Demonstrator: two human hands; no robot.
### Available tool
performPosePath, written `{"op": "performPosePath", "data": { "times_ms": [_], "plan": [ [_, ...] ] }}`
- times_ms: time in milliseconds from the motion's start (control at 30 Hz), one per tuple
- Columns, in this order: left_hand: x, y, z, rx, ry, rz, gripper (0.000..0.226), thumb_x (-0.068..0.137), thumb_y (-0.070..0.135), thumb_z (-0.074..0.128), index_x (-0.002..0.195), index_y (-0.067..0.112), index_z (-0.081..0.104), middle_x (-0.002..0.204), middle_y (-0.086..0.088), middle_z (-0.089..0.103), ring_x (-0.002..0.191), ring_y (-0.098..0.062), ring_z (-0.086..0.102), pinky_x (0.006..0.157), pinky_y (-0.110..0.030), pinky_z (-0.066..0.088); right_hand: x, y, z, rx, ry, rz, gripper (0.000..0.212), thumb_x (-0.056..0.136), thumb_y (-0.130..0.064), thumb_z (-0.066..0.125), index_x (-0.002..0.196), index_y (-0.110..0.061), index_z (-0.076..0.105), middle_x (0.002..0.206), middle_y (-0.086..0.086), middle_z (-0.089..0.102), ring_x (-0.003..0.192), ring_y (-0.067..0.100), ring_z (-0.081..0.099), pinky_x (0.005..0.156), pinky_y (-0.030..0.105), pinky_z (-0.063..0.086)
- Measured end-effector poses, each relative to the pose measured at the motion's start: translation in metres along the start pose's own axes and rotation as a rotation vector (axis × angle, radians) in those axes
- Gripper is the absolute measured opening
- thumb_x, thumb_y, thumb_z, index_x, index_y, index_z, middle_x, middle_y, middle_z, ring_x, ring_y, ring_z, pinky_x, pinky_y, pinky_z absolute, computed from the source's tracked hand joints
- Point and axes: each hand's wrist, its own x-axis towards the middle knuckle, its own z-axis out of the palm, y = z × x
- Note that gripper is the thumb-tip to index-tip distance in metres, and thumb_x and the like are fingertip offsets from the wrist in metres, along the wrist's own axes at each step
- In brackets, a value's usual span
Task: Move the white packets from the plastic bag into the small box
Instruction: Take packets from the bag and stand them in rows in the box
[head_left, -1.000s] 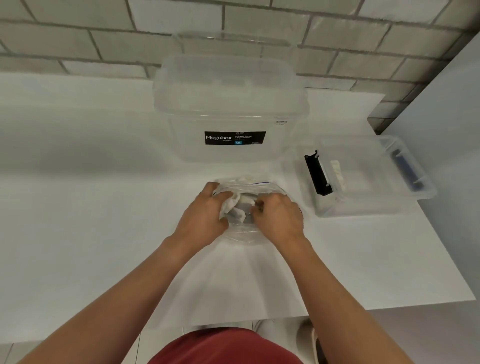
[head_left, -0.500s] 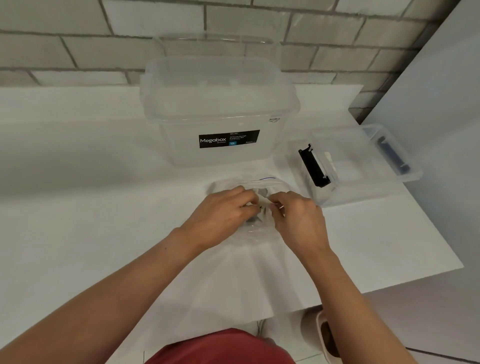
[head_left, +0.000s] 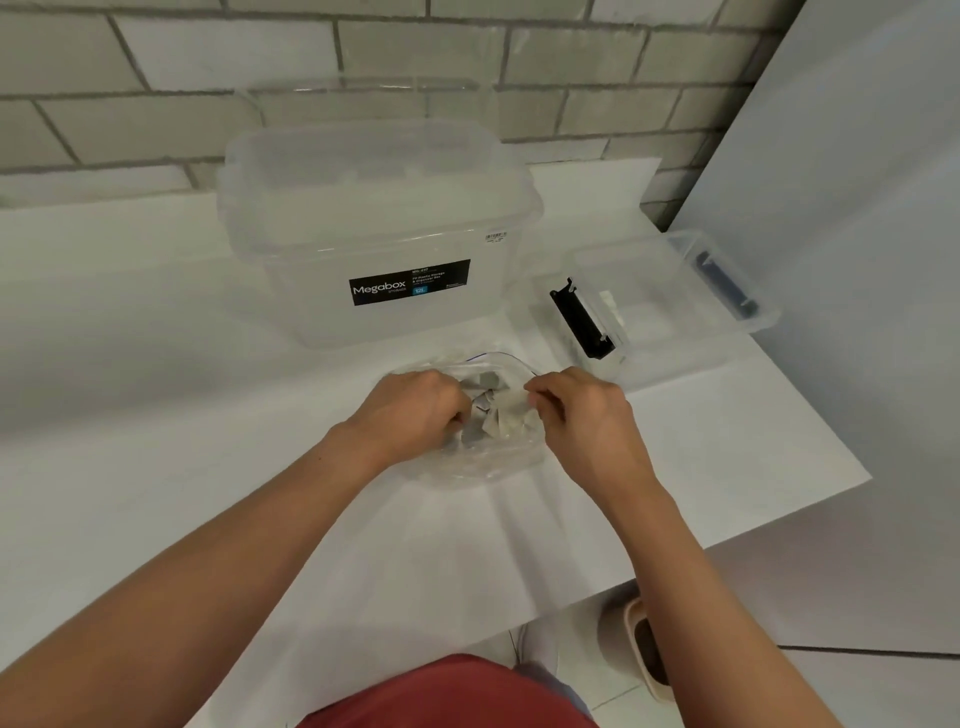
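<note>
Clear crumpled plastic bag (head_left: 483, 460) lies on white table (head_left: 156, 467), in front of large clear lidded storage box (head_left: 379, 228) with black label. White paper packets (head_left: 488, 415) sit in bag's open mouth. Curled fingers of left hand (head_left: 410, 410) grip bag's left edge. Thumb and forefinger of right hand (head_left: 587, 415) pinch one packet at bag's right side. Small clear plastic box (head_left: 675, 356) with black latch stands open, near bag's right.
</note>
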Motion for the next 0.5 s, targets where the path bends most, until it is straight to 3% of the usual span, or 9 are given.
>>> {"op": "performPosePath", "data": {
  "times_ms": [100, 233, 300, 500],
  "plan": [
    [-0.008, -0.004, -0.009, -0.235, 0.143, -0.105, 0.014, 0.089, 0.024, 0.06, 0.088, 0.032, 0.071, 0.09, 0.012, 0.063, 0.082, -0.014, 0.062, 0.063, -0.032, 0.05, 0.003, -0.004, -0.007, 0.02, 0.071, -0.088, 0.015, 0.096, -0.013, 0.064, 0.104, -0.018, 0.076, 0.095, -0.002, 0.07, 0.077, 0.02, 0.068, 0.065, 0.037, 0.055],
    [-0.019, 0.005, -0.02, -0.698, 0.388, -0.307, 0.008, 0.088, 0.023, 0.072, 0.082, 0.029, 0.073, 0.09, 0.012, 0.068, 0.077, -0.005, 0.063, 0.072, -0.015, 0.047, 0.009, 0.0, -0.012, 0.026, 0.072, -0.15, 0.015, 0.097, -0.013, 0.063, 0.106, -0.015, 0.075, 0.092, 0.001, 0.07, 0.074, 0.025, 0.067, 0.064, 0.041, 0.057],
    [-0.022, 0.012, -0.023, -0.912, 0.443, -0.397, 0.008, 0.087, 0.024, 0.074, 0.081, 0.029, 0.073, 0.094, 0.013, 0.071, 0.08, -0.006, 0.064, 0.075, -0.021, 0.051, 0.012, 0.004, -0.015, 0.032, 0.064, -0.176, 0.013, 0.097, -0.013, 0.064, 0.104, -0.014, 0.075, 0.089, 0.002, 0.07, 0.072, 0.025, 0.067, 0.062, 0.042, 0.057],
    [-0.02, 0.029, -0.03, -1.068, 0.541, -0.472, 0.007, 0.09, 0.023, 0.072, 0.084, 0.026, 0.073, 0.093, 0.014, 0.072, 0.083, -0.005, 0.063, 0.074, -0.03, 0.052, 0.028, 0.019, -0.049, 0.058, -0.009, -0.224, 0.009, 0.096, -0.015, 0.066, 0.097, -0.02, 0.074, 0.089, -0.009, 0.067, 0.071, 0.013, 0.062, 0.067, 0.037, 0.055]
  ]
}}
